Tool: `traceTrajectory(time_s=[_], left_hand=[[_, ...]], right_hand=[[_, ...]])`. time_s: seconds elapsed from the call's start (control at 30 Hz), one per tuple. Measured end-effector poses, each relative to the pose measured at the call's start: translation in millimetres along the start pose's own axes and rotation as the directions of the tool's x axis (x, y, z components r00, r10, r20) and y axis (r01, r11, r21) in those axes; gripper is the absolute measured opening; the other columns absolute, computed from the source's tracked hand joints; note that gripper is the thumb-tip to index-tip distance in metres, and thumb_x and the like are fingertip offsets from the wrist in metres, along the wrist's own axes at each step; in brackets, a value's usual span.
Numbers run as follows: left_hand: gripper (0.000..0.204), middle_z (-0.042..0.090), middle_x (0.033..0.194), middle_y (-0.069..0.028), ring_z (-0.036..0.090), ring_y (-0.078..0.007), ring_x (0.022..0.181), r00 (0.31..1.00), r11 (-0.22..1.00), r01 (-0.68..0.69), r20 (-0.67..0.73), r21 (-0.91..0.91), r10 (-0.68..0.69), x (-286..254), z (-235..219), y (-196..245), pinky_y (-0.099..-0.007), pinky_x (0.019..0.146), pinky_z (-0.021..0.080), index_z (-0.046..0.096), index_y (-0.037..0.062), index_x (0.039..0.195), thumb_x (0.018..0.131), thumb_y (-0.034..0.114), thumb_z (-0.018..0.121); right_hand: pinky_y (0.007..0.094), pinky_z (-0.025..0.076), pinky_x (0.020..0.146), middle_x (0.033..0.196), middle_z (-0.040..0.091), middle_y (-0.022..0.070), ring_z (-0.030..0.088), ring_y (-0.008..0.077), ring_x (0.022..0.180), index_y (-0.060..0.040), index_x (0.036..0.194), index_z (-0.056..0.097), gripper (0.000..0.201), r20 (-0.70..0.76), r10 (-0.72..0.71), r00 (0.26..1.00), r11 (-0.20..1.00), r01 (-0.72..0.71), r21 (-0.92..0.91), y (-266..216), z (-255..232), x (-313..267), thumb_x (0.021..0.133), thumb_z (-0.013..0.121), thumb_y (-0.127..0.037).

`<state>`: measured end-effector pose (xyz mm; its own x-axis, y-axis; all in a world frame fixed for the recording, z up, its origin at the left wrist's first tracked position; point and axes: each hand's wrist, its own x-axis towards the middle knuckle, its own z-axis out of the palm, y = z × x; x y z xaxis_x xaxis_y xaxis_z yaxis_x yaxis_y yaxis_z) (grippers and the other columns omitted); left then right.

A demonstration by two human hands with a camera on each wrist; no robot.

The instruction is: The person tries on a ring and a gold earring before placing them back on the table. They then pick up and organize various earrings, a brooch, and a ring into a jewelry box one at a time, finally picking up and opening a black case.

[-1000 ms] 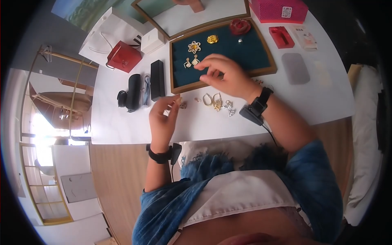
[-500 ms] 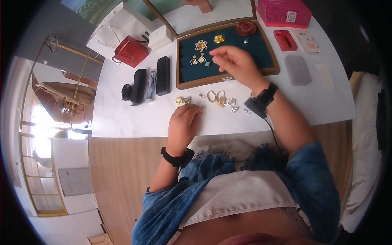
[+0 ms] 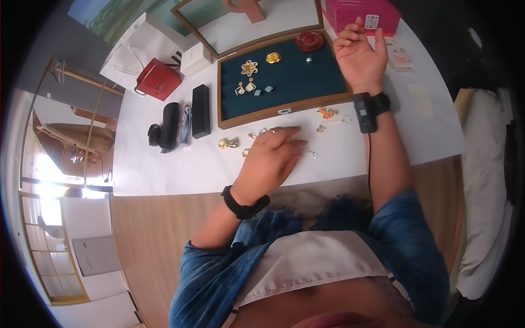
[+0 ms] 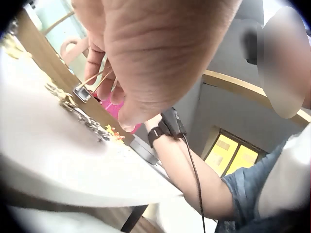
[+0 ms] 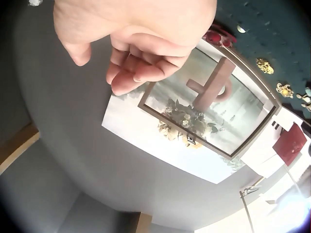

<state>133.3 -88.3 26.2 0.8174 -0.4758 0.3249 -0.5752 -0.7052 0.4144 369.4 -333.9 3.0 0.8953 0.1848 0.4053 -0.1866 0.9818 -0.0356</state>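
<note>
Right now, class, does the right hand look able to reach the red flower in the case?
Probably yes: the right hand looks empty and close by, the lid stands open, and nothing covers the red flower.

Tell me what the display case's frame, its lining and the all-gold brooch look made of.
Frame: probably wood, satin brown, from warm colour and squared edges. Lining: likely fabric, from its matte teal surface. Brooch: polished metal, judging by bright yellow glints; perhaps plated.

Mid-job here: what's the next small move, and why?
I'd probably nudge the left hand over and pinch the small silver piece just beyond its fingertips: that piece lies loose on the table, the hand looks empty, and the tray, where other jewelry sits, has room.
</note>
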Motion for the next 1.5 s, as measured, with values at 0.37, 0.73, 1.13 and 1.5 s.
traceTrajectory(time_s=[0.37, 0.73, 1.13, 1.5], left_hand=[[0.022, 0.069, 0.121, -0.0066, 0.061, -0.0288, 0.112, 0.969, 0.943, -0.219, -0.058, 0.249, 0.240, 80.1, 66.1, 4.1, -0.0422, 0.101, 0.048, 0.078, 0.0083, 0.106, 0.085, 0.013, 0.074], [0.011, 0.074, 0.102, -0.0051, 0.065, -0.0242, 0.106, 0.919, 0.753, -0.379, 0.121, 0.538, 0.376, 100.8, 81.9, 13.9, -0.0454, 0.113, 0.043, 0.078, 0.0091, 0.080, 0.080, 0.013, 0.068], [0.013, 0.075, 0.113, -0.0117, 0.069, -0.0352, 0.106, 0.828, 0.992, -0.082, -0.548, 0.094, 0.120, 102.4, -5.0, -40.2, -0.0439, 0.094, 0.050, 0.074, 0.0078, 0.093, 0.081, 0.005, 0.079], [0.018, 0.072, 0.130, -0.0083, 0.060, -0.0344, 0.134, 0.735, 0.947, -0.007, -0.640, 0.322, 0.223, 81.4, -17.5, -81.7, -0.0545, 0.115, 0.041, 0.076, 0.0117, 0.100, 0.083, 0.011, 0.082]], right_hand=[[0.0319, 0.045, 0.078, 0.098, 0.062, 0.0055, 0.054, 0.0162, 0.085, -0.0052, 0.115, 0.067, 0.043, -0.127, 0.027, 0.991, 0.998, -0.034, -0.054, 19.7, 6.1, -3.3, 0.107, 0.060, -0.047], [0.0304, 0.044, 0.077, 0.097, 0.059, 0.0033, 0.054, 0.0146, 0.084, -0.0065, 0.113, 0.067, 0.034, -0.191, 0.038, 0.981, 0.989, -0.065, -0.136, 25.0, 3.5, -5.2, 0.108, 0.059, -0.039], [0.0263, 0.048, 0.077, 0.101, 0.066, 0.0023, 0.060, 0.0129, 0.086, -0.0049, 0.111, 0.067, 0.031, -0.274, -0.048, 0.961, 0.870, -0.094, -0.484, 44.6, 18.6, -10.5, 0.112, 0.057, -0.034], [0.0270, 0.051, 0.095, 0.127, 0.070, 0.0033, 0.064, 0.0099, 0.113, -0.0030, 0.142, 0.063, 0.038, -0.101, 0.382, 0.919, 0.388, -0.259, -0.885, 104.9, 17.3, -50.2, 0.109, 0.066, -0.021]])
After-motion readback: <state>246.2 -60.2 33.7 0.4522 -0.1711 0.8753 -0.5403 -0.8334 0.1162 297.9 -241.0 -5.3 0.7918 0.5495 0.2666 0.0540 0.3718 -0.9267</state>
